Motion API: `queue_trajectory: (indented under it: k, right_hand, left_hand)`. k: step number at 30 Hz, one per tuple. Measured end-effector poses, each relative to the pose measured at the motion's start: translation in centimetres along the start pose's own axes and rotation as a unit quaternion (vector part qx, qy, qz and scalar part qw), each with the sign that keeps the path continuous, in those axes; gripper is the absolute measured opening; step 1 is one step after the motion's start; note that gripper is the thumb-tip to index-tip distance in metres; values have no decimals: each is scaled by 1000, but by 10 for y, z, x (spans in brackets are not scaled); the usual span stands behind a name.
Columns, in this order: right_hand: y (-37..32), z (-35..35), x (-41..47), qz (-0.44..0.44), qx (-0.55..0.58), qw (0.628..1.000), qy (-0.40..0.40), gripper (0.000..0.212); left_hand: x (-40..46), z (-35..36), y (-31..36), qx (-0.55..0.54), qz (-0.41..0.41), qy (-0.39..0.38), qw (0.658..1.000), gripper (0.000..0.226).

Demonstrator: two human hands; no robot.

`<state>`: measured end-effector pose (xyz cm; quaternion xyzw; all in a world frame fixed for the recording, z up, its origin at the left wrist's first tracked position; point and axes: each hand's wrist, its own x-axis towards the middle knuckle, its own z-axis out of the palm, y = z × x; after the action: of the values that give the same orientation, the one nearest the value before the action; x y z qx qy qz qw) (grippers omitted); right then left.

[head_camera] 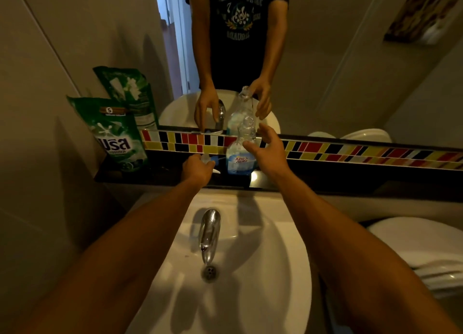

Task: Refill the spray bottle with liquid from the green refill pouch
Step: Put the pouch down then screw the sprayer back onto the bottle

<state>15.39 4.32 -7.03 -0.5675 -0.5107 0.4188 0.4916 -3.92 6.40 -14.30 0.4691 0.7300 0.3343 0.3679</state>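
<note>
A clear spray bottle [238,156] with a blue label stands upright on the dark shelf [325,178] behind the sink, its neck uncapped. The white and blue spray head [209,160] lies on the shelf just left of the bottle, under the fingers of my left hand [196,169], which rest on it. To the right of the bottle's upper part, my right hand [266,151] has its fingers spread and is just apart from the bottle. The green refill pouch [117,138] stands upright at the shelf's left end against the wall.
A mirror [325,70] above the mosaic tile strip [350,153] reflects the pouch, bottle and hands. Below the shelf is a white sink [263,283] with a chrome tap [210,233] and a drain [209,272]. A white toilet [426,248] stands at the right.
</note>
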Motion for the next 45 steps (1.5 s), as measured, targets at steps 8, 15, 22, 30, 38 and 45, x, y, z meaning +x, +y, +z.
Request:
queue_trajectory:
  k: [8, 15, 22, 30, 38, 45]
  right_hand:
    - [14, -13, 27, 32, -3, 993, -118, 54]
    - [12, -21, 34, 29, -28, 985, -166, 40]
    - [11, -18, 32, 24, -39, 983, -176, 41]
    - [4, -16, 13, 21, -12, 990, -140, 43]
    - [-18, -34, -22, -4, -32, 990, -138, 38]
    - [-27, -47, -52, 9, -52, 988, -147, 35]
  left_hand:
    - [18, 20, -7, 24, -27, 27, 999, 41]
    - [27, 24, -6, 17, -77, 42, 996, 36]
    - [24, 12, -9, 19, -73, 81, 994, 28]
    - [11, -30, -5, -186, -25, 91, 978, 24]
    - [-19, -101, 44, -435, -29, 27, 900, 24]
    - [-38, -158, 103, -478, 41, 34, 877, 38]
